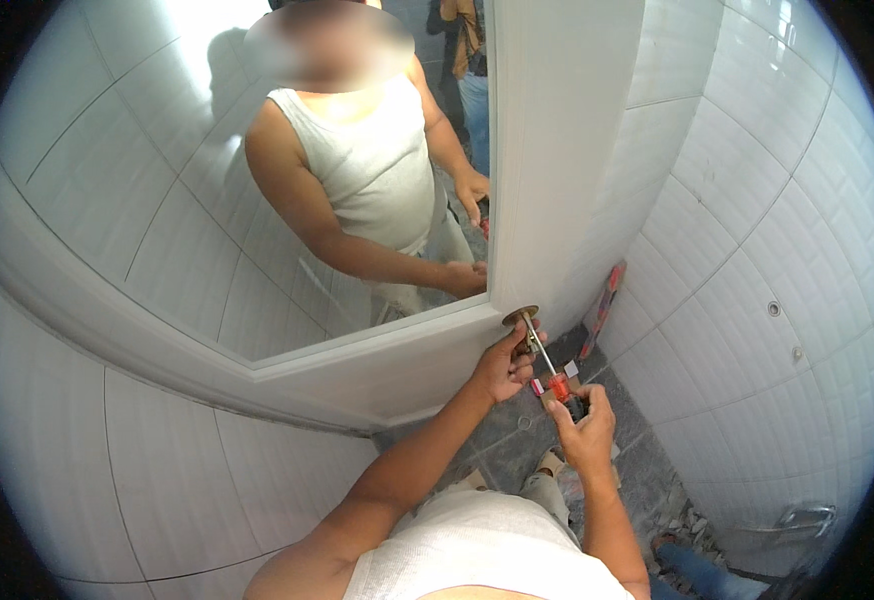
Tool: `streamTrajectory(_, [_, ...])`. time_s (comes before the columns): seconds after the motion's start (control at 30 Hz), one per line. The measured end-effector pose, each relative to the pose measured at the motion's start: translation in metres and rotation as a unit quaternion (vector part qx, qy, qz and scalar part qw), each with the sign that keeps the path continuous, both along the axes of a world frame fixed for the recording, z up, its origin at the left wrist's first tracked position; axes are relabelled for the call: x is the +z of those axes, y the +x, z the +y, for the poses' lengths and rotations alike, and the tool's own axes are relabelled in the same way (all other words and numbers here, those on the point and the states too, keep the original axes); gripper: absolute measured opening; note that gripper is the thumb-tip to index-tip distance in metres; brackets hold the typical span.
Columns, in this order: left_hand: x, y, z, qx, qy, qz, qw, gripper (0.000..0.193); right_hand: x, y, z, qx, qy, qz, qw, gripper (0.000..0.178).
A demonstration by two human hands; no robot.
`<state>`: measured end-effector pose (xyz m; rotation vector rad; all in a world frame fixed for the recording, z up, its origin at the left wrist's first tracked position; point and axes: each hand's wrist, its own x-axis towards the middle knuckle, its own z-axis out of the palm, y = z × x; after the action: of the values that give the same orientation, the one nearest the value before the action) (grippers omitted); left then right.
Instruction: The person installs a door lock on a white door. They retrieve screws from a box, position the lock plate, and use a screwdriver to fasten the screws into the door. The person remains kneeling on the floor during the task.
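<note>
My right hand (587, 430) is closed around the handle of a screwdriver (559, 386) with a red and black grip. Its long metal shaft slants up and left, and the tip meets a brass-coloured fitting with a round plate (519, 314), which looks like part of a lock. That fitting sits on a white frame (387, 345), just below the corner of a mirror (207, 260). Fingers of my left hand (502, 370) are closed around the fitting, beside the shaft. They partly hide it, so the exact spot where the tip rests cannot be made out.
White tiled walls (727, 380) stand close on both sides. A long red object (602, 310) leans in the corner. On the dark tiled floor lie small white pieces (571, 369), a ring (524, 423) and rubble (692, 525). A metal fixture (807, 517) juts out at lower right, near a blue-jeaned leg (707, 575).
</note>
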<state>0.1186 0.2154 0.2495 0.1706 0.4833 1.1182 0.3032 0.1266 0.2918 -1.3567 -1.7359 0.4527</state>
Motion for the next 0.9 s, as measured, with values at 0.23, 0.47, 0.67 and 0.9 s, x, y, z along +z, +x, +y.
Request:
streamTrajectory(0.23, [0.000,0.002,0.001,-0.013,-0.001,0.008,1.000,0.033,0.037,-0.010,-0.003,-0.027,-0.412,0.390,0.823,0.036])
streamTrajectory(0.47, [-0.004,0.003,0.001,-0.012,0.001,0.010,1.000,0.031,0.041,-0.009,-0.010,0.004,-0.403,0.368,0.838,0.041])
streamTrajectory(0.67, [-0.002,0.005,0.000,-0.013,0.016,0.000,1.000,0.033,-0.005,-0.007,-0.003,-0.021,0.061,0.017,0.998,0.039])
streamTrajectory(0.9, [-0.005,0.004,0.000,-0.010,0.009,-0.012,1.000,0.033,0.048,-0.008,-0.011,-0.018,-0.441,0.396,0.805,0.035])
